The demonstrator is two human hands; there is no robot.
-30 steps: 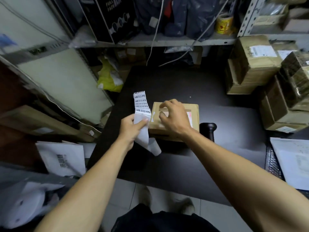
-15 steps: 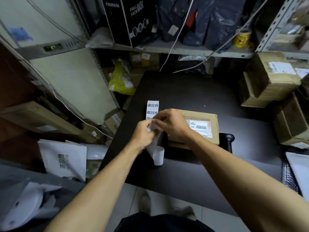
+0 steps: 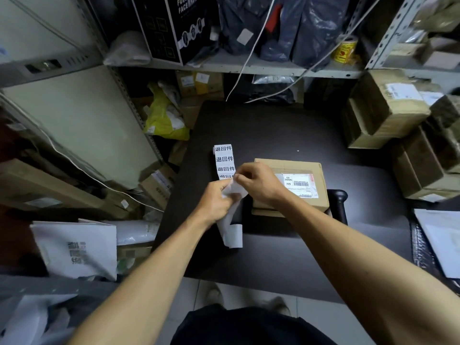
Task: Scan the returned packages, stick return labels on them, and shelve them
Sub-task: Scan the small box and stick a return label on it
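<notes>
Nearest the camera, two bare forearms reach forward over the dark table [image 3: 273, 125]. The left hand [image 3: 216, 200] is closed around a white label strip [image 3: 225, 159]; its blank tail curls down onto the table below the fist, while the printed end, with black characters, rises above the fingers. The right hand [image 3: 256, 181] meets it from the right, thumb and forefinger pinched on the strip's edge at the top of the left fist.

Just beyond the right hand sits a small cardboard package [image 3: 315, 188], flat on the table, taped shut, a white shipping label with a barcode on its top face. A black handle-like object [image 3: 338, 202] stands touching its right side; what it is cannot be told.

To the right, further taped cardboard boxes [image 3: 388, 108] are stacked in a pile. Left of the table, a yellow bag [image 3: 165, 120] lies among cartons on the floor. Farthest off, the metal shelf [image 3: 249, 64] carries a black printed box [image 3: 171, 26], dark plastic bags [image 3: 306, 23] and a yellow tape roll [image 3: 344, 49].
</notes>
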